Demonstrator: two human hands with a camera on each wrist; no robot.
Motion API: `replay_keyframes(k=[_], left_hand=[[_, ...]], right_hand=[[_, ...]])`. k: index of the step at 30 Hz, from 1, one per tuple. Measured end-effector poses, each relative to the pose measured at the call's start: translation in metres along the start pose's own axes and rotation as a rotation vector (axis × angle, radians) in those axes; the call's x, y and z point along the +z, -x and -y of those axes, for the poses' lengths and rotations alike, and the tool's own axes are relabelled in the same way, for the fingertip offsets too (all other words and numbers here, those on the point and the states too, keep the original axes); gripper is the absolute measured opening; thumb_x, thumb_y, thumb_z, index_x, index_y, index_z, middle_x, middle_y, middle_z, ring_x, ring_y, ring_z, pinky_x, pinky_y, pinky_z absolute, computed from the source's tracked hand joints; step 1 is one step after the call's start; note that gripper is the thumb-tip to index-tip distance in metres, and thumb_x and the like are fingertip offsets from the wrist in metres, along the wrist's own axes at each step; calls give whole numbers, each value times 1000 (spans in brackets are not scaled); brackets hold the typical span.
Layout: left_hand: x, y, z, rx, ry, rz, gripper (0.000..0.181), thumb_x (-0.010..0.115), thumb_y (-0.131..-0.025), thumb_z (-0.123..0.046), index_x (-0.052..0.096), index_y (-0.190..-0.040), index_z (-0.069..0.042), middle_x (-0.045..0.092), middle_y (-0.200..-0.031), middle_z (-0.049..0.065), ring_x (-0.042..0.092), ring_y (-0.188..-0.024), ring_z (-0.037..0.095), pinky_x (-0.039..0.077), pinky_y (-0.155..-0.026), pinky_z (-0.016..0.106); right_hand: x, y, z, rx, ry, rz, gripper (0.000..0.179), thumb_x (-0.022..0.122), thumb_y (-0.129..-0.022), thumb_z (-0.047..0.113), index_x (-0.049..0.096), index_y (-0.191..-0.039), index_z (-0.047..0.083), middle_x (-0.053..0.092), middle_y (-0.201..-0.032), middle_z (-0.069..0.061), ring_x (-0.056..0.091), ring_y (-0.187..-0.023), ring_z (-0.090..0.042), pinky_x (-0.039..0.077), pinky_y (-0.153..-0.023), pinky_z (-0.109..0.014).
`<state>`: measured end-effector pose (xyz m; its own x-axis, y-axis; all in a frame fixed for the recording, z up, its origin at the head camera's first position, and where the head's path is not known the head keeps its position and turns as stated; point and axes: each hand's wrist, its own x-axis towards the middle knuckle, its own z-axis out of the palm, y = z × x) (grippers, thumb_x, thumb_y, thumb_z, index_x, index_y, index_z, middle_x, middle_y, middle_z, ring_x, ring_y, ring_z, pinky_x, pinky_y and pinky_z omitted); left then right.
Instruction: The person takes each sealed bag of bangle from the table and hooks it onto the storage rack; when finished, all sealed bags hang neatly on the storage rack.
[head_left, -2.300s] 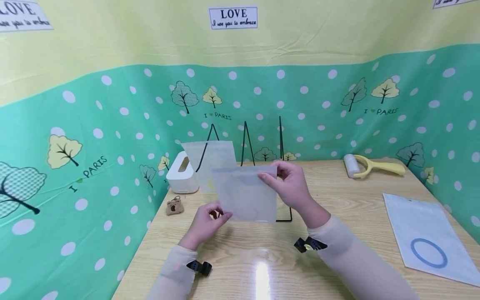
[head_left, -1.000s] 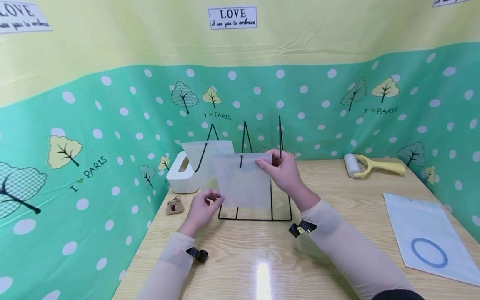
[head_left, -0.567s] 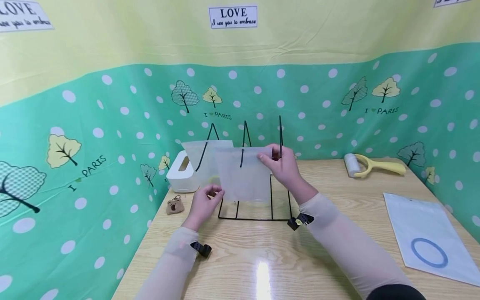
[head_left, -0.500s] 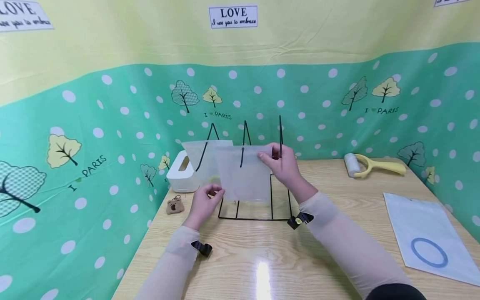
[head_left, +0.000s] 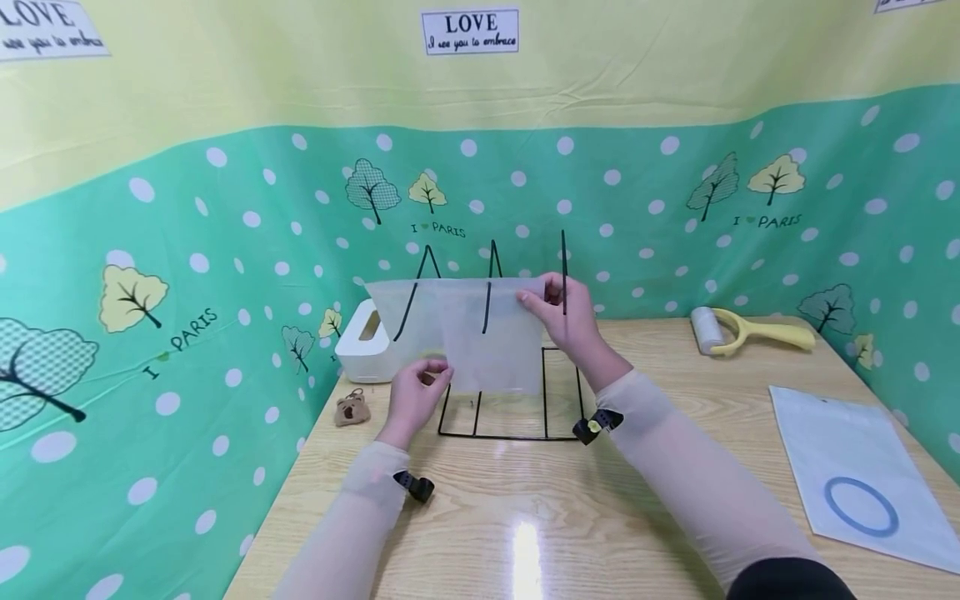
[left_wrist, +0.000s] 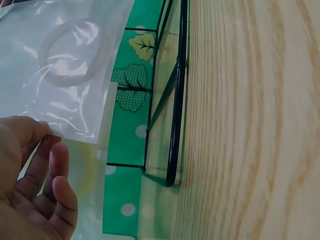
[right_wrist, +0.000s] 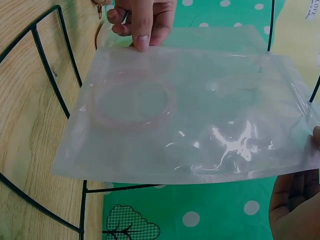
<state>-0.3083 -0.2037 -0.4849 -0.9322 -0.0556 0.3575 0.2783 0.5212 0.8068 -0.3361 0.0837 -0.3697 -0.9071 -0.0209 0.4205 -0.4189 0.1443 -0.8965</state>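
Observation:
A translucent plastic zip bag (head_left: 495, 350) with a pale pink ring (right_wrist: 132, 100) inside is held between both hands at the black wire rack (head_left: 510, 437). My left hand (head_left: 414, 396) pinches its lower left corner between thumb and forefinger. My right hand (head_left: 573, 312) pinches the top right corner, beside the rack's right prong. The front leg of the middle prong (head_left: 487, 308) shows in front of the bag near its top edge; whether it passes through a hole I cannot tell. A second bag (head_left: 408, 312), with a yellow ring (left_wrist: 85, 170) in it, hangs at the left prong.
A white box (head_left: 363, 354) with a slotted top stands behind on the left, a brown bear charm (head_left: 351, 408) before it. A yellow-handled lint roller (head_left: 757, 333) lies at the back right. Another bag (head_left: 832, 442) with a blue ring (head_left: 861, 506) lies on the right.
The bag has moved up and back to the rack, its top now level with the hanging bag's. The middle prong's front leg has come in front of it. Both hands moved with it.

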Motion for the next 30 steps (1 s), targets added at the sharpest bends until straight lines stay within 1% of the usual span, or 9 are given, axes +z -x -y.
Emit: replay_keyframes(k=[6,8,16,25,30], left_hand=[[5,-4,-1,4,10,-29,13,79,-96,-23,80,-103,-12,76,-103,1,65,-76,17,52,-63,28],[6,-5,-1,4,17,-36,13,79,-96,-24,80,-103,-13,76,-103,1,65,-76,17,52,-63,29],[9,-6,-1,-29,25,-39,13,78,-97,-26,81,-103,-16,76,-101,0,66,-77,18,53,-62,30],[10,-5,0,-35,15,-39,13,78,-97,-28,80,-104,-17,75,-102,-1,65,-78,18,52,-62,30],[10,-5,1,-42,24,-44,12,78,-97,-27,80,-103,-16,74,-101,-1,64,-77,18,52,-62,30]], right_hand=[[0,-7,0,50,-31,2,28,82,-94,32,69,-98,8,63,-95,-8,55,-84,-23,48,-70,-30],[0,-8,-1,58,-26,-1,28,82,-94,33,69,-99,8,64,-96,-8,55,-85,-23,48,-71,-30],[-1,-10,-5,60,2,-15,30,82,-93,36,68,-97,10,61,-95,-8,52,-84,-24,46,-69,-32],[-2,-10,-8,68,7,-16,32,82,-93,38,67,-96,10,59,-93,-8,49,-82,-24,43,-67,-32],[-1,-10,-8,72,-9,-12,30,82,-93,36,68,-97,10,60,-94,-8,50,-83,-22,45,-67,-30]])
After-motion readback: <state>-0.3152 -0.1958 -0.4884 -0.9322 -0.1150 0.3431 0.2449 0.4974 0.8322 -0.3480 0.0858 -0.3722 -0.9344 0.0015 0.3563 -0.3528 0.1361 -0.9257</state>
